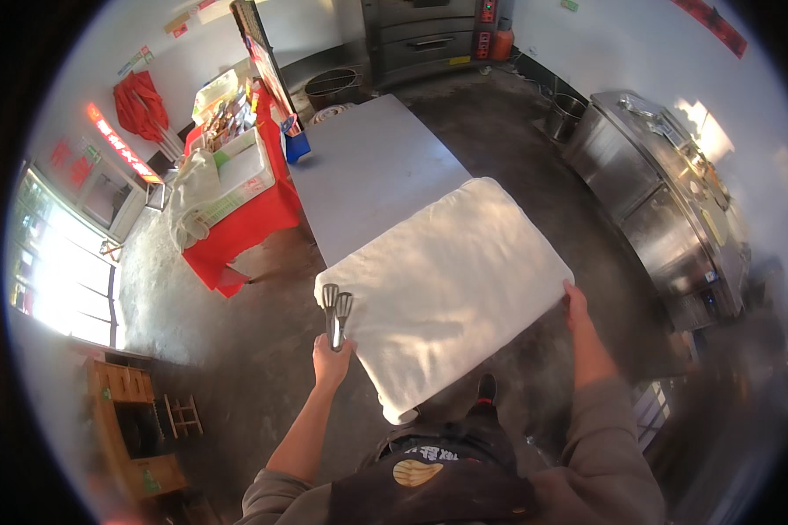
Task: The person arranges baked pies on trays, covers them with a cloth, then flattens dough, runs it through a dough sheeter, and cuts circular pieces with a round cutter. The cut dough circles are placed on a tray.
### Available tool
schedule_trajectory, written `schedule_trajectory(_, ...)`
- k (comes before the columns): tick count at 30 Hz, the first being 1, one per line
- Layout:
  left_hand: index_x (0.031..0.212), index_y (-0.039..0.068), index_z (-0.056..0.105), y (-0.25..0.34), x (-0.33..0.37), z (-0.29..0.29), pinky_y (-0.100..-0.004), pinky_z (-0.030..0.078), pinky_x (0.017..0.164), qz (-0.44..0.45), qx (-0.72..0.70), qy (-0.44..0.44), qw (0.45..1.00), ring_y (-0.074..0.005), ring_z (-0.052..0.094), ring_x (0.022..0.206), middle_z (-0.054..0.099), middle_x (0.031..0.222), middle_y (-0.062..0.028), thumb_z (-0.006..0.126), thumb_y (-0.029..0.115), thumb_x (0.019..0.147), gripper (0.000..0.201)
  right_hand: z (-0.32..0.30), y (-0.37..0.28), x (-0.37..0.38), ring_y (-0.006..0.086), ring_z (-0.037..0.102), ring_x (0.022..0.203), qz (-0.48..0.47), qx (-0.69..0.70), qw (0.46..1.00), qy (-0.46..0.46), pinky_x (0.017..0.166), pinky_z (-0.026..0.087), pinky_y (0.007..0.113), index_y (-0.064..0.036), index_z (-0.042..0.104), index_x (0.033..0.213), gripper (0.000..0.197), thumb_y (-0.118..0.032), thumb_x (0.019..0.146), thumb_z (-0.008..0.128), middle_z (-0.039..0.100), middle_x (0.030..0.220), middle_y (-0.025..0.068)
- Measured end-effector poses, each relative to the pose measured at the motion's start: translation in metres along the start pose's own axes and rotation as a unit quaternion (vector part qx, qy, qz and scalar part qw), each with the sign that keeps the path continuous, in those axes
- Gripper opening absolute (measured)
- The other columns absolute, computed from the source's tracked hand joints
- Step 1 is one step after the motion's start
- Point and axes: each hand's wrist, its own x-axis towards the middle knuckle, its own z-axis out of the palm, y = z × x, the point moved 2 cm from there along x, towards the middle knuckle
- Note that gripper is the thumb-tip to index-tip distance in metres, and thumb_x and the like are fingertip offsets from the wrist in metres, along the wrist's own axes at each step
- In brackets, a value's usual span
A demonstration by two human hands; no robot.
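In front of me a wide rectangular tray (455, 280) is held, draped all over with a thick cream cloth; what lies under the cloth is hidden. Its far part overlaps the near end of a grey table (376, 166). My left hand (332, 361) is closed round metal food tongs (337, 319) with slotted heads pointing away from me, right against the tray's left edge. Whether those fingers also grip the tray is hard to see. At the opposite side my right hand (576, 306) is closed on the tray's right edge.
Left of the table, a red-draped stand (254, 232) bears a white crate (241, 171) and packages. Steel counters (639, 197) line the right. A deck oven (425, 44) and red gas cylinder (503, 41) stand at the back. Wooden furniture (123, 385) is at lower left.
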Motion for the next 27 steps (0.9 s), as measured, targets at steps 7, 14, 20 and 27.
schedule_trajectory(7,0.117,0.003,0.053,0.08,-0.042,0.047,-0.0528,0.055,0.087,0.006,0.158,0.107,0.982,-0.0429,0.063,0.106,0.053,0.12,-0.0182,0.086,0.029,0.083,0.054,-0.009,-0.014,0.005,0.0116,0.06,0.078,-0.14,-0.192,0.97,0.047,0.072,0.049,0.03,-0.0041,0.065,0.1,0.025,-0.024,0.098,0.081,0.069,0.091,0.0014)
schedule_trajectory(14,0.149,0.002,0.05,0.121,-0.058,0.096,-0.0519,0.045,0.112,-0.097,0.18,0.033,0.978,-0.0459,0.05,0.134,0.05,0.136,-0.0254,0.088,0.033,0.076,0.089,-0.003,-0.079,-0.02,0.0256,0.057,0.064,-0.335,-0.344,0.876,0.03,0.066,0.048,0.041,-0.0021,0.059,0.09,0.026,-0.021,0.103,0.07,0.066,0.08,0.0099)
schedule_trajectory(20,0.15,-0.002,0.051,0.164,-0.069,0.11,-0.0549,0.044,0.112,-0.028,0.292,0.14,0.946,-0.0482,0.049,0.134,0.052,0.142,-0.0287,0.085,0.039,0.08,0.088,0.078,-0.168,-0.05,0.0481,0.061,0.082,-0.281,-0.416,0.863,-0.059,0.076,0.051,0.051,-0.001,0.056,0.107,0.018,-0.018,0.11,0.055,0.064,0.09,0.0234)
schedule_trajectory(27,0.132,-0.004,0.068,0.271,0.068,0.136,-0.044,0.048,0.107,-0.033,-0.288,-0.289,0.912,-0.0296,0.065,0.124,0.071,0.127,-0.0189,0.075,0.057,0.093,0.074,0.248,-0.154,-0.205,0.051,0.065,0.111,-0.22,-0.279,0.755,-0.551,0.096,0.052,0.056,0.0017,0.046,0.137,0.046,-0.012,0.096,0.063,0.064,0.122,0.0306)
